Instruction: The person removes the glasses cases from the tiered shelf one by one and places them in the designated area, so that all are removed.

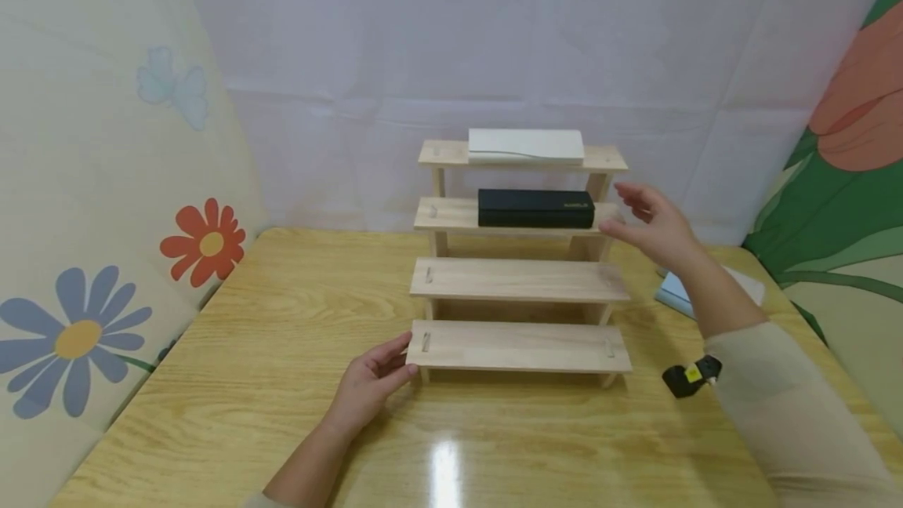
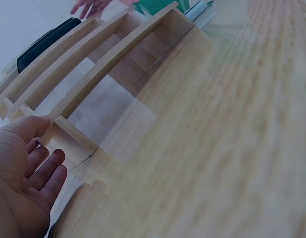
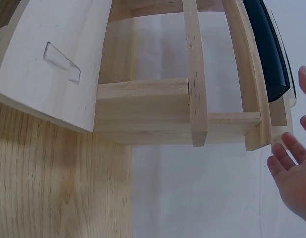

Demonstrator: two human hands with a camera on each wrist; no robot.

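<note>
A stepped wooden rack with stacked shelves stands on the table. My left hand is at the left end of its lowest shelf, thumb and fingertips right at the corner; in the left wrist view the other fingers of that hand hang relaxed. On the second shelf from the top lies a long black case with small gold lettering. A white case with a wavy front line lies on the top shelf. My right hand, holding nothing, hovers by the black case's right end with its fingers spread.
Flat light-blue and white items lie on the table right of the rack, partly behind my right forearm. A small black object with a yellow label shows beside the right sleeve. A white cloth hangs behind the wood-grain table.
</note>
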